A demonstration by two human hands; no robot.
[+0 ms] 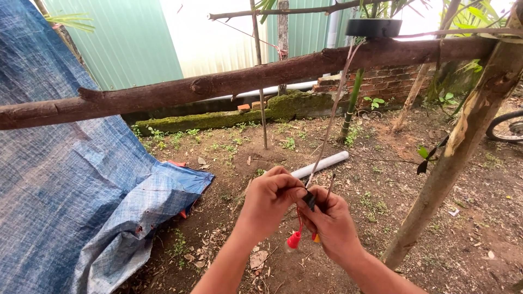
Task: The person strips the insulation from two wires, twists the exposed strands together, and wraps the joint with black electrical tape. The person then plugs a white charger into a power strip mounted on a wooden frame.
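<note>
A blue tarp (60,179) fills the left of the frame, draped from a rough log (218,84) that runs across the upper half. At lower centre the two hands meet, close together. The left hand (269,198) pinches a thin wire (333,109) between thumb and fingers; this wire climbs to a black roll (373,27) sitting on the log at upper right of centre. The right hand (332,223) is closed around a small tool with red and yellow handles (295,239) hanging below the fists, its black head (310,200) set against the wire where the hands touch. The step in hand looks like cutting or stripping the wire's lower end. The next move seems to call for a firm squeeze with the wire kept taut and steady, fingertips clear of the tool's head. Behind the hands a white pipe (321,164) lies on the dirt. A leaning post (463,141) stands at right, with a bicycle wheel (506,126) at the edge.
</note>
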